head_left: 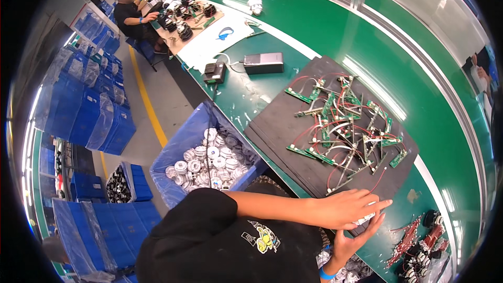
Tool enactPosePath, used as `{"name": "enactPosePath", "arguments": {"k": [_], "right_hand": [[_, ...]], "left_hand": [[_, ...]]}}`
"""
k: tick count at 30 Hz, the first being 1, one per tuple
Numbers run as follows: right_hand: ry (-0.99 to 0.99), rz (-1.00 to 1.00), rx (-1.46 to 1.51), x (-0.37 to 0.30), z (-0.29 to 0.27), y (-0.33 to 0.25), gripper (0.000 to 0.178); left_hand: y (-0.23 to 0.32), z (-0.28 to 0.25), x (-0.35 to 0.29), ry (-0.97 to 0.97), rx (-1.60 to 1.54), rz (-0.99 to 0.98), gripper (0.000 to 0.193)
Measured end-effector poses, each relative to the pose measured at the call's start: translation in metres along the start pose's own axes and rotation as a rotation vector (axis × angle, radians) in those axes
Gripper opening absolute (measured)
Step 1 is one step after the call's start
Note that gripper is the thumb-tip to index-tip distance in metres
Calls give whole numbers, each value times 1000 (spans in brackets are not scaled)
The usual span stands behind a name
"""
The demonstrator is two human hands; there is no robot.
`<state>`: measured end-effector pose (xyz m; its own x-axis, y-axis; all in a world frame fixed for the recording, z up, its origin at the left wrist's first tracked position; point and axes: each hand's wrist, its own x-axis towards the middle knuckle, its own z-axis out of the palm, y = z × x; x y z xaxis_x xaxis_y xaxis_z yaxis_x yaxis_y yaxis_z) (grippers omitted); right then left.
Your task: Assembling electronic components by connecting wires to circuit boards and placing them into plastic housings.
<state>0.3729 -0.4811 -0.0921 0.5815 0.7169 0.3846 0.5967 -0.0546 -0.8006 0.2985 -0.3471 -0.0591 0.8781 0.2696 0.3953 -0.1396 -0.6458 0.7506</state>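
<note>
My two hands meet at the right, over the near edge of the table. Between them is a small white part [365, 218], mostly hidden by fingers; its exact kind does not show. My left hand [348, 208] reaches across from the left and presses on the part from above. From below, my right hand [356, 238], with a blue band at its wrist, cups and grips the same part. Just beyond the hands, a dark grey foam mat [272, 126] bears a tangle of narrow green circuit boards [327, 107] with red, white and black wires.
A blue bin [173, 165] of round white parts [212, 152] stands left of the table; more lie below my hands. Dark assemblies with red wires [419, 246] sit at the right. Farther off are a grey box-shaped device [263, 63] and a seated co-worker [133, 18].
</note>
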Motion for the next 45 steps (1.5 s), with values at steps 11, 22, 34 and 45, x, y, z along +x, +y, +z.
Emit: {"name": "enactPosePath", "arguments": {"k": [11,22,34,45], "right_hand": [[69,326,93,10,14,33,94],[184,262,389,8,-1,50,61],[285,296,432,10,1,47,49],[203,-118,267,76,15,-37,49]], "left_hand": [[-34,-68,-9,181,332,-327,28],[-158,-82,129,-77,816,-622,35],[-82,-130,101,360,-232,-417,21],[-28,-121,40,87,-1014,-681,30]]}}
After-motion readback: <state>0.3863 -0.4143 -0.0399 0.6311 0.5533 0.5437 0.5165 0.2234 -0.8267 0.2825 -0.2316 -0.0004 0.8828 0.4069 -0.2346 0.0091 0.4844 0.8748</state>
